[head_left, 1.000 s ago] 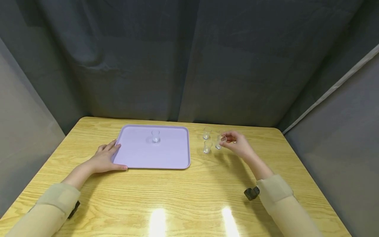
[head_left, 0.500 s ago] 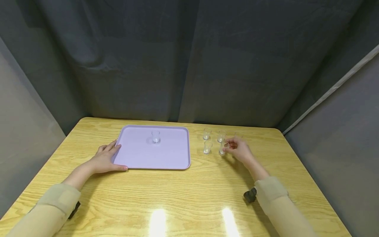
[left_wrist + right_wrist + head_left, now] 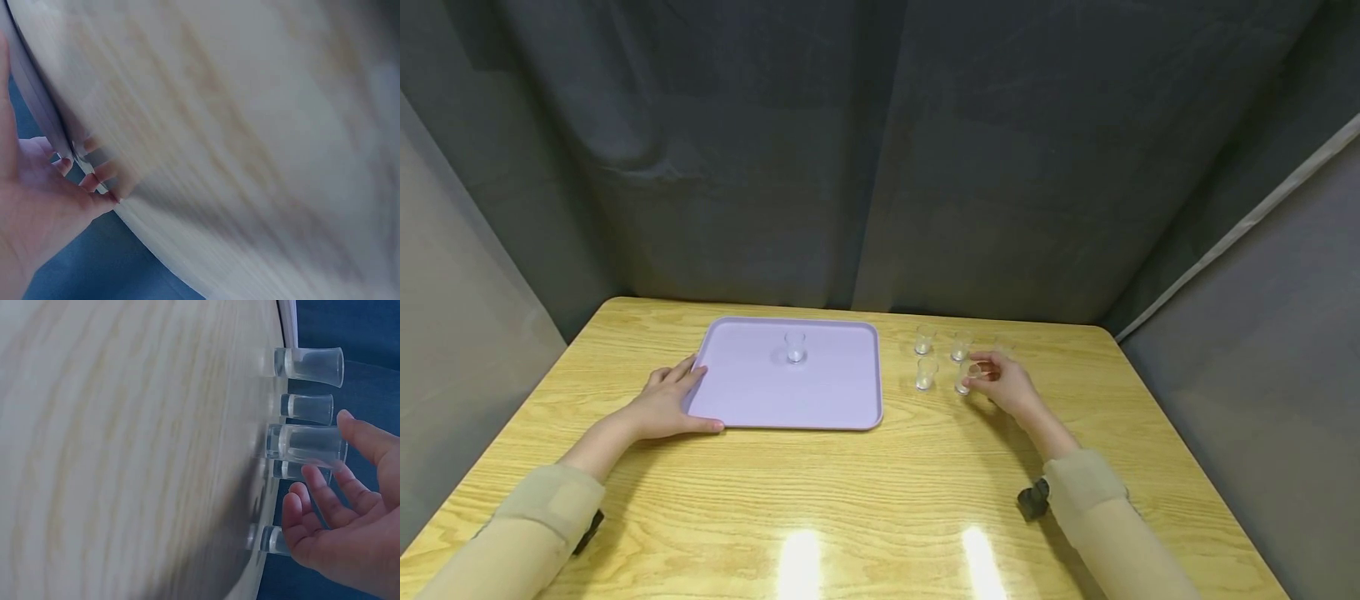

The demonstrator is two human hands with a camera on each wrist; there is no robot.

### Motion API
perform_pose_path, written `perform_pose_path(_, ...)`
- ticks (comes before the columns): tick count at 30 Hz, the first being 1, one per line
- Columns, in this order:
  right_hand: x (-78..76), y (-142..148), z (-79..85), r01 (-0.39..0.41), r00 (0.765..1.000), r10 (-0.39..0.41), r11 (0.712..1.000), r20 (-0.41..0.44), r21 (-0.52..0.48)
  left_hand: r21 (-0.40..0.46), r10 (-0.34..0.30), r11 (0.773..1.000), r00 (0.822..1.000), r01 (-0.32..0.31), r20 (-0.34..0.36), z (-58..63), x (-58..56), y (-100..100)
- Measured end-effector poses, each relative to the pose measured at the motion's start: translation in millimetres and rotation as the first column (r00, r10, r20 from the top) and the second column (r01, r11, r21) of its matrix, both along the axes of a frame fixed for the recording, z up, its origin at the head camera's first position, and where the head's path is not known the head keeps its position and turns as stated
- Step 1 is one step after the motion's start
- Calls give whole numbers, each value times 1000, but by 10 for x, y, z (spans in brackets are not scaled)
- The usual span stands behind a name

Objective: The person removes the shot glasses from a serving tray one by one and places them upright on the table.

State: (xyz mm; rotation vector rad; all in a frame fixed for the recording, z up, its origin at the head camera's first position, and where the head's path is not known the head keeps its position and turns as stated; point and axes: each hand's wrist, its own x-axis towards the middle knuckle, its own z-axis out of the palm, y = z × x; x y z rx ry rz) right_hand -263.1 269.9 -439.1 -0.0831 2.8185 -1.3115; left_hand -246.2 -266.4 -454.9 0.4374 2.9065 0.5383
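While the left hand [image 3: 662, 408] lies flat on the desk [image 3: 865, 492] with straight fingers against the tray's [image 3: 752, 400] left edge and the thumb along its near left corner, the right hand [image 3: 1003, 383] works over by the glasses near the desk's far right corner. The lilac tray sits toward the far edge, left of the middle, and one small glass [image 3: 794, 346] stands upright on it close to its far edge. Beside the tray's right edge stand four more glasses in a square: a far left one [image 3: 923, 338], a near left one [image 3: 926, 373], a far right one [image 3: 959, 346] and the near right glass [image 3: 966, 377]. The right hand's thumb and fingertips close round that near right glass, which stands upright on the desk; the right wrist view shows the thumb [image 3: 369, 437] on one side of its rim [image 3: 340, 447] and the fingers [image 3: 328, 500] curled on the other. A fifth glass [image 3: 1003, 343] stands just beyond the hand, partly hidden. The left wrist view is blurred, showing only the palm [image 3: 37, 206] and the tray edge.
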Motion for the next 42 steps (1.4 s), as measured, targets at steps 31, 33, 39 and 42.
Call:
perform_pose_path(31, 171, -474, 704, -79, 990, 79, 997, -119, 5, 6, -4, 1000, 1000, 4, -18, -15, -6, -12)
perform_pose_path(33, 164, -545, 733, -95, 988, 91, 995, -124, -20, 4, -4, 1000, 1000, 4, -20, -18, -10, -12)
perform_pose_path(39, 114, -791, 789, -118, 987, 109, 991, -119, -71, 9, -5, 1000, 1000, 5, -20, -22, -10, -12)
perform_pose_path(42, 83, -916, 800, -135, 982, 124, 988, -139, -73, 10, -6, 1000, 1000, 6, -20, -22, -8, -11)
